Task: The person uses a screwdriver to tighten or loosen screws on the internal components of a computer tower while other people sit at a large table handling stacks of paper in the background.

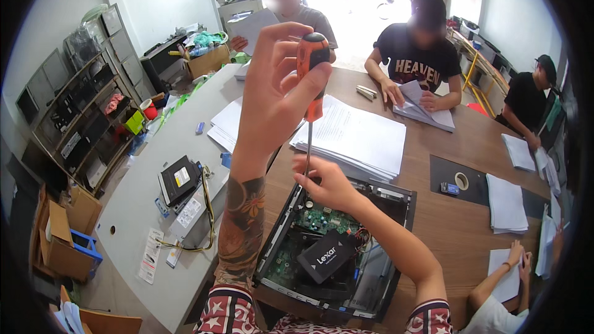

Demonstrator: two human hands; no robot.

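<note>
My left hand (269, 86), on the tattooed arm, is raised and closed on the orange and black handle of a screwdriver (314, 110). The long metal shaft points down toward an opened desktop computer case (405, 211). Lower down, the fingers of my right hand (334, 187) pinch around the shaft close to its lower end, over the far left part of the case. The tip is hard to make out there. Inside the case lie a green circuit board (318, 218) and a black solid-state drive (327, 256), with thin cables beside the drive.
Behind the case lies a thick stack of papers (365, 133). To the left are a power supply (189, 213) with cables and a black disc drive (180, 176). A tape roll (461, 180) sits at right. Several people handle papers around the table; shelves (80, 117) stand at left.
</note>
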